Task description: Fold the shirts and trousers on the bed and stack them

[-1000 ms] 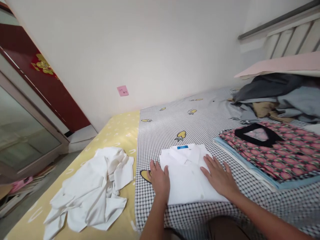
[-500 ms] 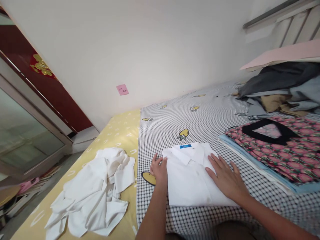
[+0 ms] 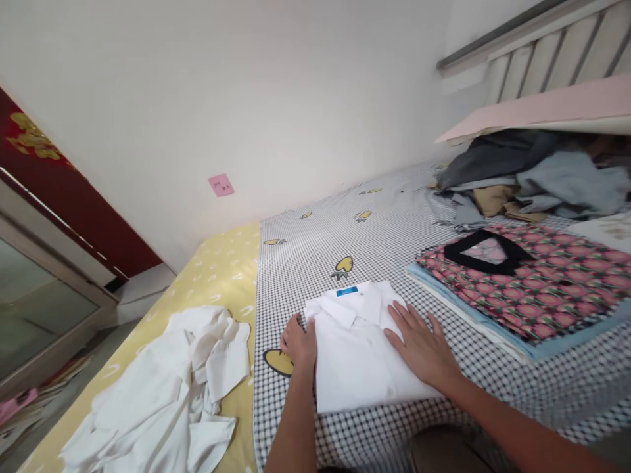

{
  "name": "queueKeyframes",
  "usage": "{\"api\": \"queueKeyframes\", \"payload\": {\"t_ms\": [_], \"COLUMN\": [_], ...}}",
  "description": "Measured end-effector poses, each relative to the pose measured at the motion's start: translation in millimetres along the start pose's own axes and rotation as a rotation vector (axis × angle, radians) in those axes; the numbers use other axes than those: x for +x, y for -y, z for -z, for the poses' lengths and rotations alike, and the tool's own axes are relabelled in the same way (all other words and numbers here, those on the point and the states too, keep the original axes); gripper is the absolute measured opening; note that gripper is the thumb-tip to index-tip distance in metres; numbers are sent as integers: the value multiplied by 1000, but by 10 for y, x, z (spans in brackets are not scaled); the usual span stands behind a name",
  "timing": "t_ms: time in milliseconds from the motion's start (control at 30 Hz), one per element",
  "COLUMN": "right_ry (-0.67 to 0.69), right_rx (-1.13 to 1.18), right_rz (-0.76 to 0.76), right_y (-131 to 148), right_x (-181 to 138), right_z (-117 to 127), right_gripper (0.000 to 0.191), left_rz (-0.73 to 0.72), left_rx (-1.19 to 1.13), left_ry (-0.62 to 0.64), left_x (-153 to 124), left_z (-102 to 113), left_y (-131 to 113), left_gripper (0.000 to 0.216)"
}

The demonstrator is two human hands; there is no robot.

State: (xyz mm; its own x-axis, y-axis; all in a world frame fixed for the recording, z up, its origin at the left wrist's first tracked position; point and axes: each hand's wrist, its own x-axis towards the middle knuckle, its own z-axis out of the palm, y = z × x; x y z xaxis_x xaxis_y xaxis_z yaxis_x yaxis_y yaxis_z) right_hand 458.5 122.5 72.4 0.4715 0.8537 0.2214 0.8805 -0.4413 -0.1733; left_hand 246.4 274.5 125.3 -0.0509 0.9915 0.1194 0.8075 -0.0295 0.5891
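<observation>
A white collared shirt (image 3: 355,361) lies folded on the checked bedding, its collar pointing away from me and a blue label inside the neck. My left hand (image 3: 300,341) rests at the shirt's left edge, fingers loosely bent and apart from the thumb, which touches the edge. Flat on the shirt's right side lies my right hand (image 3: 419,345), its fingers spread. Nothing is gripped in it.
A crumpled white garment (image 3: 148,387) lies left on the yellow bedding (image 3: 221,256). To the right are a folded pink-patterned garment (image 3: 552,282) atop light blue cloth, and a heap of dark and grey clothes (image 3: 513,164) under a pink board (image 3: 542,115).
The view has swung slightly right, so everything appears shifted left. My left hand's fingers have curled in a little at the shirt's edge; my right hand stays flat on the shirt.
</observation>
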Motion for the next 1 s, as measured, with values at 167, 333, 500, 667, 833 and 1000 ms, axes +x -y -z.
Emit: {"api": "queueKeyframes", "payload": {"t_ms": [167, 333, 500, 667, 833, 1000], "right_ry": [16, 8, 20, 33, 52, 68], "right_rx": [37, 73, 65, 82, 85, 66], "right_rz": [-7, -15, -11, -20, -28, -34], "right_y": [25, 22, 32, 41, 56, 67], "right_x": [16, 26, 20, 15, 12, 11], "right_z": [46, 27, 43, 83, 124, 145], "right_gripper": [64, 63, 63, 63, 63, 63], "left_rz": [43, -294, -405, -377, -346, -366], "left_rx": [29, 181, 476, 527, 514, 516], "left_ry": [-20, -118, 235, 291, 335, 348], "left_x": [52, -239, -320, -179, -191, -286], "left_z": [264, 182, -168, -197, -134, -52], "left_y": [-121, -216, -93, -97, -109, -22], "left_gripper": [46, 54, 62, 64, 65, 64]}}
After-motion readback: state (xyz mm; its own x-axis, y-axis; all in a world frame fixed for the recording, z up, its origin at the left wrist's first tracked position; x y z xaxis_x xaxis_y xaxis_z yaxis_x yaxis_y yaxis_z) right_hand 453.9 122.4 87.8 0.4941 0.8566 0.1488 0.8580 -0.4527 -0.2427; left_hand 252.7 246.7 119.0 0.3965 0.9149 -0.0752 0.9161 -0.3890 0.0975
